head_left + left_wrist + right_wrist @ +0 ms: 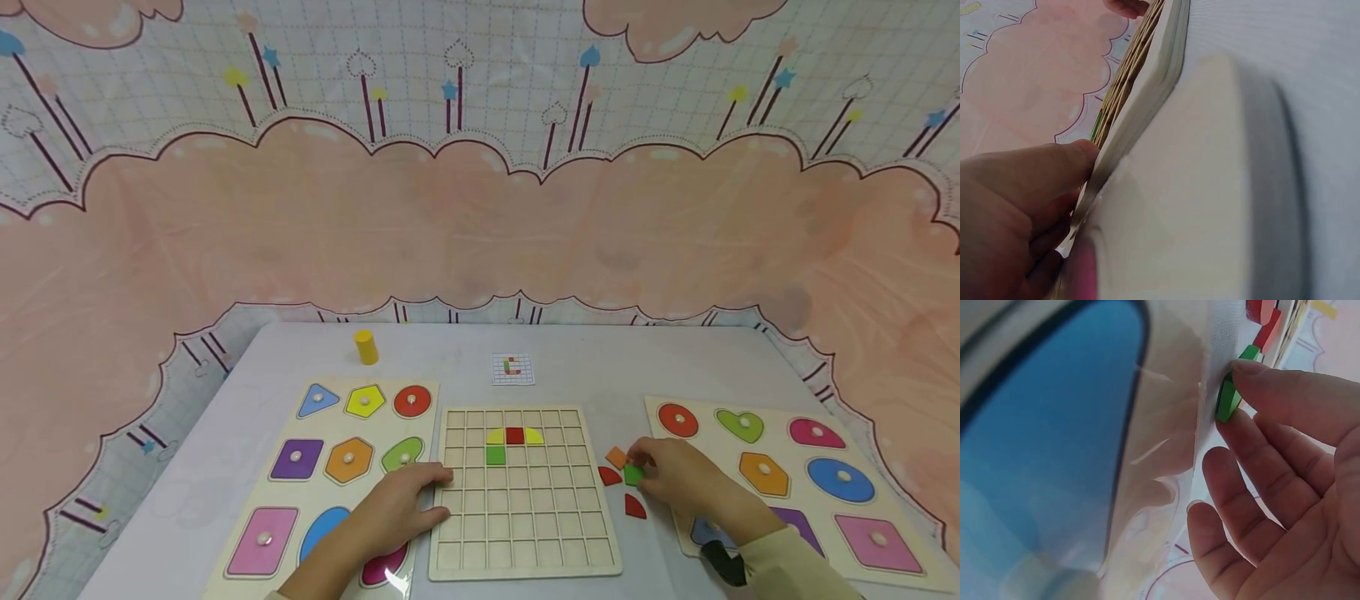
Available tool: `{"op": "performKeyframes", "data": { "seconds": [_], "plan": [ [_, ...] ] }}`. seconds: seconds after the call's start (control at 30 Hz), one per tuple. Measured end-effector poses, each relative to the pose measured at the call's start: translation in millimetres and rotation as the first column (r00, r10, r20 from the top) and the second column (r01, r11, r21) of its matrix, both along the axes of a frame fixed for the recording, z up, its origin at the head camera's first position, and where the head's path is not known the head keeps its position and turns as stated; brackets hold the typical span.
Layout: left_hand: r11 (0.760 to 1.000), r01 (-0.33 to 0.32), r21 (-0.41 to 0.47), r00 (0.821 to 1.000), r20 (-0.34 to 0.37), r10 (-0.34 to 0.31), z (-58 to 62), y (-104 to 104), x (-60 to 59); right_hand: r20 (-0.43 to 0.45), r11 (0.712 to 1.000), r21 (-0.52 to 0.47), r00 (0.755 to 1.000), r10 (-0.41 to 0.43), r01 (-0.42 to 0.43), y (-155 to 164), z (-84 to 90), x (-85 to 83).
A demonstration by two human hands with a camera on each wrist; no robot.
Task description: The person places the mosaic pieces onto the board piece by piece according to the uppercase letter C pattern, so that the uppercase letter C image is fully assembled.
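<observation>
A wooden grid board [525, 533] lies in front of me with a red square [514, 435], two yellow curved pieces and a green square [495, 455] in its upper rows. My left hand [435, 496] rests flat on the board's left edge, and its thumb [1066, 165] presses that edge [1147, 87]. My right hand [641, 467] pinches a small green piece [633, 476] that lies on the table right of the board. The right wrist view shows fingertips on both sides of this green piece [1229, 397]. Around it lie an orange piece [617, 457] and two red pieces [609, 477].
A pattern card [513, 368] lies behind the grid board, and a yellow cylinder [366, 347] stands at the back left. Two peg-shape puzzle boards flank the grid, one left [330, 492] and one right [795, 442]. Pink patterned cloth backs the table.
</observation>
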State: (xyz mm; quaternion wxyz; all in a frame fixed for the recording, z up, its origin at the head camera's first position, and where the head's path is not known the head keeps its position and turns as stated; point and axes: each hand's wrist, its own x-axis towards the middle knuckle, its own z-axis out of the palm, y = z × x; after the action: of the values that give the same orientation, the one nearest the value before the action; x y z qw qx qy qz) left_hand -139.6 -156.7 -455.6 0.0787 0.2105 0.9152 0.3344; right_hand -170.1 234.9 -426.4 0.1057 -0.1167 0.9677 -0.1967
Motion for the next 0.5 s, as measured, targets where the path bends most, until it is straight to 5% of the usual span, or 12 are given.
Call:
{"op": "performKeyframes", "data": {
  "seconds": [0.5],
  "plan": [
    [1.000, -0.006, 0.011, 1.000, 0.022, 0.005, 2.5, -0.1, 0.6, -0.021, 1.000, 0.016, 1.000, 0.000, 0.000, 0.7, 4.6, -0.6]
  ]
}}
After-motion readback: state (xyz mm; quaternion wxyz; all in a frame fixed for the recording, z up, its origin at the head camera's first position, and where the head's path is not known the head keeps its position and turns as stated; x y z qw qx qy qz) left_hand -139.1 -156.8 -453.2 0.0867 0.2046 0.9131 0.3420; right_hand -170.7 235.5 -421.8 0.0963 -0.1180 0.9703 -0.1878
